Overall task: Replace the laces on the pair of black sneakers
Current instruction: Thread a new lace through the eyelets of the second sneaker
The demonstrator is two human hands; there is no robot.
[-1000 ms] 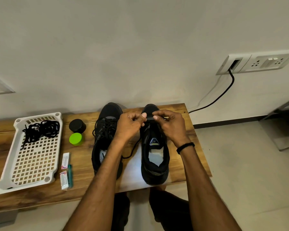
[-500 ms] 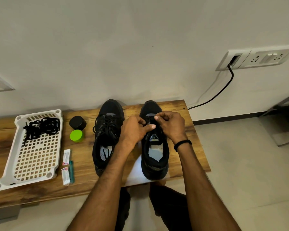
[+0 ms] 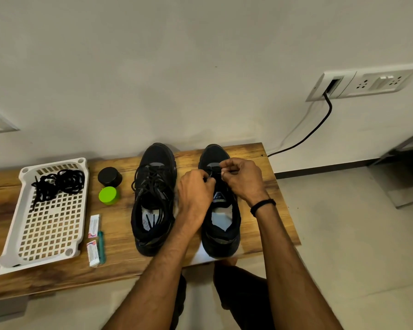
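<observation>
Two black sneakers stand side by side, toes to the wall, on a wooden bench [image 3: 270, 186]. The left sneaker [image 3: 154, 198] is laced, its lace ends tucked inside. Over the front eyelets of the right sneaker [image 3: 221, 225], my left hand [image 3: 194, 194] and my right hand [image 3: 241, 178] each pinch a black lace with curled fingers. The lace itself is mostly hidden by my fingers. A bundle of black laces [image 3: 57, 184] lies in a white perforated tray [image 3: 50, 234] at the left.
A black jar [image 3: 109, 176] and a green lid [image 3: 108, 195] sit between tray and shoes. Two small white packets [image 3: 94, 226] and a teal pen lie in front of them. White paper [image 3: 200, 256] lies under the right sneaker. A black cable [image 3: 317, 132] runs from the wall socket.
Both hands have shifted a little towards the toe of the right sneaker and drawn closer over the eyelets. The loose lace hanging left of that shoe is no longer visible.
</observation>
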